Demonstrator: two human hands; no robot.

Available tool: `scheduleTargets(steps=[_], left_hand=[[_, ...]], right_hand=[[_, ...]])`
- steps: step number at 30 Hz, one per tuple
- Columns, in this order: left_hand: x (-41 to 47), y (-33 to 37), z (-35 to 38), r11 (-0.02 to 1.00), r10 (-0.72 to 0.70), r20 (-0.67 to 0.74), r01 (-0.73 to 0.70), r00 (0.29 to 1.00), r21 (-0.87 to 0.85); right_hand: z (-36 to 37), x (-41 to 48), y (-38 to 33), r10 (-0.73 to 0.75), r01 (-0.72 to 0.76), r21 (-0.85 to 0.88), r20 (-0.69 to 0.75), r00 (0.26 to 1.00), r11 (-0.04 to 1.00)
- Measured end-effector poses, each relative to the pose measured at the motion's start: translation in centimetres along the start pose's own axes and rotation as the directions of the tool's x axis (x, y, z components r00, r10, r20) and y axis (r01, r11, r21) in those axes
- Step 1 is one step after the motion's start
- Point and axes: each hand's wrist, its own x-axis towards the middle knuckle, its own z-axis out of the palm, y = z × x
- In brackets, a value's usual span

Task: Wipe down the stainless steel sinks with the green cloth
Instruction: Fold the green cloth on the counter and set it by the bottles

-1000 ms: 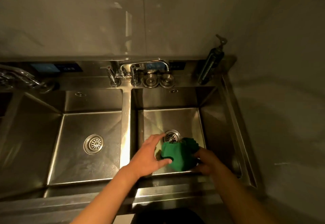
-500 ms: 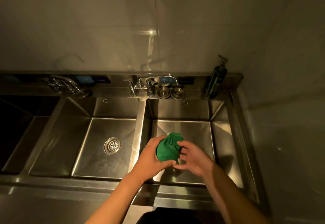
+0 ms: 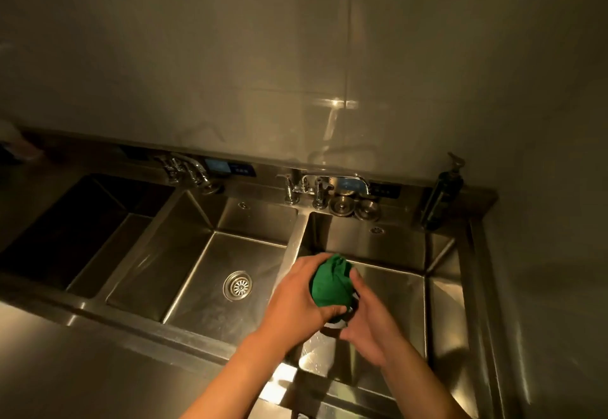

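Both hands are up over the right-hand sink [image 3: 391, 247], and the green cloth [image 3: 330, 282] is bunched into a tight ball between them, held clear of the sink floor. The left hand [image 3: 296, 300] cups the ball from nine o'clock, fingers curled round its near side and thumb pressed in underneath, so that hand is clamped on the cloth. The right hand [image 3: 368, 320] comes in from four o'clock, thumb laid up the cloth's right flank and fingers tucked below it, squeezing too. A tuft of fabric pokes out at twelve o'clock on the bundle.

Just at nine o'clock from the hands is the steel divider, and beyond it the middle sink [image 3: 184, 254] with its round drain [image 3: 238, 285] in plain sight on the floor. Further round at ten o'clock sits a third basin [image 3: 79, 221], deep in shadow, contents impossible to make out.

Along the back ledge at twelve o'clock, a chrome tap [image 3: 324, 185] stands with its spout swung toward the right, and two round metal plugs [image 3: 353, 208] rest just beside its base. A second tap [image 3: 187, 168] sits further left. At two o'clock, a dark pump bottle [image 3: 441, 195] stands upright in the corner of the ledge. Plain tiled wall [image 3: 296, 57] fills everything above.
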Motion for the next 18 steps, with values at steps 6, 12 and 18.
scheduleTargets(steps=[6,12,18], left_hand=[[-2.1,0.5,-0.5,0.999,-0.034,0.072,0.033,0.997,0.007],[-4.7,-0.8,-3.2,0.991,-0.127,0.000,0.127,0.992,0.034],[-7.7,-4.0,-7.2,0.962,-0.232,-0.154,0.250,0.961,0.113]], right_hand=[[1.4,0.4,1.1,0.065,-0.078,0.141,0.096,0.993,0.987],[4.1,0.7,2.3,0.117,-0.123,0.099,0.066,0.991,0.987],[6.7,1.8,2.4,0.155,-0.153,0.088,-0.018,0.988,0.984]])
